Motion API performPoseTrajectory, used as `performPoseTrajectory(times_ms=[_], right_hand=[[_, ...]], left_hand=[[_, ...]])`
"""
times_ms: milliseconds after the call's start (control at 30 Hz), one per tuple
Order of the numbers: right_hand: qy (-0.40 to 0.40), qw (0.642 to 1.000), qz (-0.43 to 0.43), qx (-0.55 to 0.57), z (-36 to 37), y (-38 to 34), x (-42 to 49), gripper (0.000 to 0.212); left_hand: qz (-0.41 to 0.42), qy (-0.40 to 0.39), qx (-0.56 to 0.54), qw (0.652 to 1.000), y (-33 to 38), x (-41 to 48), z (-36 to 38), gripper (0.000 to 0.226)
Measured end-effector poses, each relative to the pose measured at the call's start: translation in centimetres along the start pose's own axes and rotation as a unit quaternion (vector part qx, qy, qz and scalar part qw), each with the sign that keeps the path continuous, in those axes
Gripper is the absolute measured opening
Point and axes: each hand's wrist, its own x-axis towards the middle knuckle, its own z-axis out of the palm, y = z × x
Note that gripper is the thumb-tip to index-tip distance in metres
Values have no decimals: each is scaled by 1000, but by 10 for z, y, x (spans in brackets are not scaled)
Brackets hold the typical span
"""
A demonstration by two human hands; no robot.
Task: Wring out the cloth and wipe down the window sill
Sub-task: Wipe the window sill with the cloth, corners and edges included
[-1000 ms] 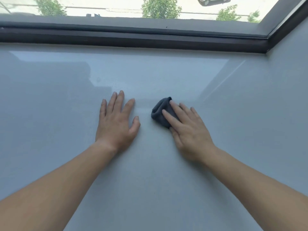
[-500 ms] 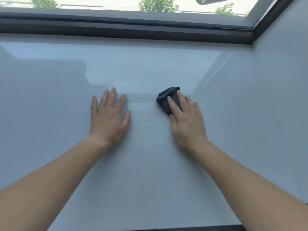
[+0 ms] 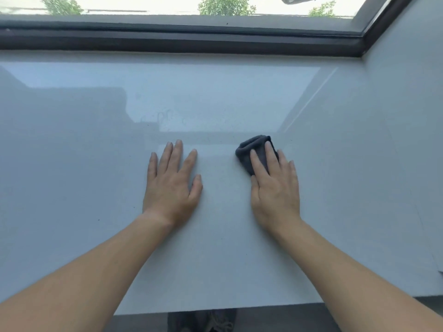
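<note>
A small dark grey cloth (image 3: 250, 149), folded into a wad, lies on the wide pale grey window sill (image 3: 215, 248). My right hand (image 3: 275, 188) presses flat on the cloth, fingers stretched over it; most of the cloth's near part is hidden under the fingers. My left hand (image 3: 171, 185) rests palm down on the bare sill to the left of the cloth, fingers slightly spread, holding nothing. Faint smears show on the glossy sill beyond the left hand.
A dark window frame (image 3: 191, 43) runs along the sill's far edge, with glass above. A pale wall (image 3: 407, 116) closes the right side. The sill's near edge (image 3: 215, 310) is at the bottom, with a shoe (image 3: 215, 323) on the floor below.
My right hand has pushed the cloth away from me and slightly right, toward the window. The left hand stays flat on the sill. The view has pulled back, showing the sill's near edge.
</note>
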Motion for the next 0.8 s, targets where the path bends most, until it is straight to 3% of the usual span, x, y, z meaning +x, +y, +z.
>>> performPoseTrajectory(times_ms=[200,267,367,400,567,633,733,800], right_hand=[[-75,974,-212,-23,2,-7,-61,63],[-64,984,-161,-27,-1,9,-49,59],[-26,1000,-6,8,-1,-1,-49,59],[-15,1000,-1,10,1,-11,-61,61],[-83,973,-213,-19,0,-13,-123,64],[-68,985,-158,-21,-3,7,-116,62],[-24,1000,8,-4,-6,2,-116,60],[-12,1000,-2,-11,-2,-17,-137,63]], left_hand=[[5,6,-14,1000,-1,2,-1,64],[9,5,-10,1000,-2,0,0,62],[13,1,-20,1000,-4,0,0,59],[14,5,-30,999,-4,-1,-1,58],[33,38,-22,998,0,-19,-7,52],[40,10,-27,999,3,-34,-6,55],[49,-32,-17,998,1,-48,2,61],[48,-27,-3,998,0,-49,4,62]])
